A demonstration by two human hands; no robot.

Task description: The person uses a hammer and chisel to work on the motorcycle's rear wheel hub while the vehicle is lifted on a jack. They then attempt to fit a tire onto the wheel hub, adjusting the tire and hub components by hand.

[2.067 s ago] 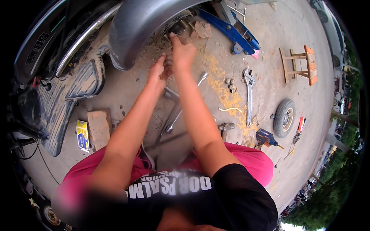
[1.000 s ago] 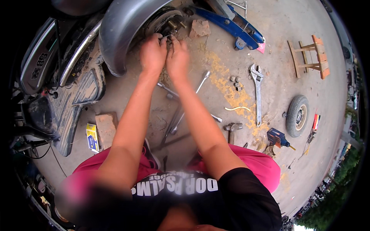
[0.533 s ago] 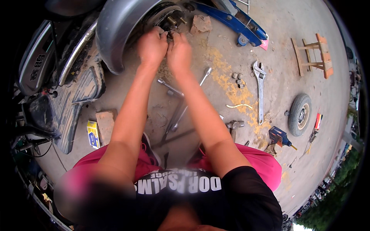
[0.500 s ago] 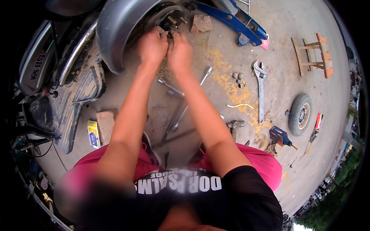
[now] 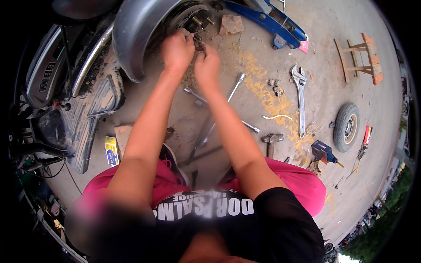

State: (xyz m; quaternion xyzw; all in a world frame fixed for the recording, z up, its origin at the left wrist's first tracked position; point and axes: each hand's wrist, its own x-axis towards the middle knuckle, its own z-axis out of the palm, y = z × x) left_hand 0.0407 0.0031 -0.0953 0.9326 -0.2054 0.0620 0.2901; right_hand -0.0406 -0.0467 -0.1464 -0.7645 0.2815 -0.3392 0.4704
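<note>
Both my arms reach forward to the hub [image 5: 188,17] beneath a grey fender [image 5: 127,39]. Several brass-coloured studs [image 5: 197,20] stick out of it. My left hand [image 5: 177,49] is closed at the hub's near side, its fingertips pinched by a short stud or fitting; what they grip is mostly hidden. Just to the right and a little nearer, my right hand [image 5: 206,63] has thumb and fingers drawn together, and whatever small thing they hold cannot be made out. Below the hands, a four-way lug wrench [image 5: 234,90] lies on the concrete, partly behind my right forearm.
A blue floor jack [image 5: 267,22] and a broken brick [image 5: 231,25] flank the hub. To the right lie lug nuts [image 5: 276,87], an adjustable wrench [image 5: 301,103], a hammer [image 5: 272,139], a blue power drill [image 5: 323,152], a small wheel [image 5: 347,127] and a wooden stool [image 5: 370,59].
My right hand has drawn slightly back from the left, opening a gap between them. The left hand stays at the hub. The whole view has shifted a little.
</note>
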